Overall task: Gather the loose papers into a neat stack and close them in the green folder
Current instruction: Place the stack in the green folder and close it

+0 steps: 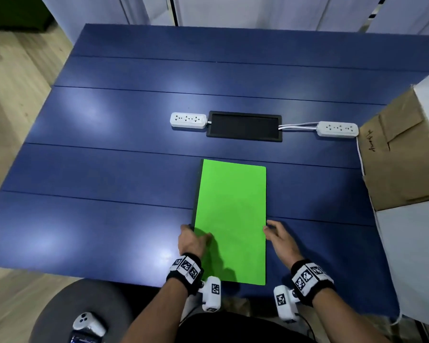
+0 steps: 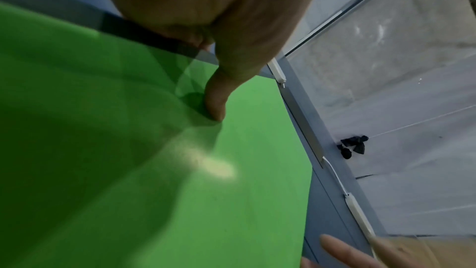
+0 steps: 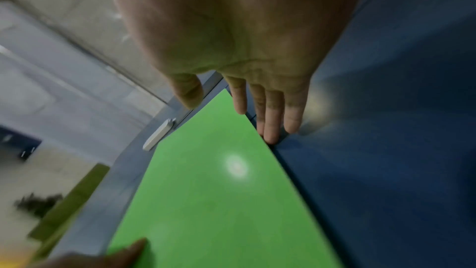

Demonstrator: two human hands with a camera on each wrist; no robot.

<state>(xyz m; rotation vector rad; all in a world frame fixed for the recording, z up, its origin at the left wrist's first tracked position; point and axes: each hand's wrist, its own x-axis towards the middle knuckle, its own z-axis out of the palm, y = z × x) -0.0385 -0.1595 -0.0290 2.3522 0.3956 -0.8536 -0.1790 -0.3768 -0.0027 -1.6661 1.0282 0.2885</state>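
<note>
Left hand (image 1: 192,240): at the near left edge of the green folder (image 1: 230,219), thumb (image 2: 216,99) laid on the cover, fingers curled round the dark spine edge. Green folder: closed, flat on the blue table (image 1: 109,169), near centre, long side running near to far. Right hand (image 1: 279,237): fingers (image 3: 273,117) straight, tips against the folder's right edge, holding nothing. Far side: two white power strips (image 1: 188,120) flanking a black panel (image 1: 244,126); cardboard box (image 1: 401,154) at right.
</note>
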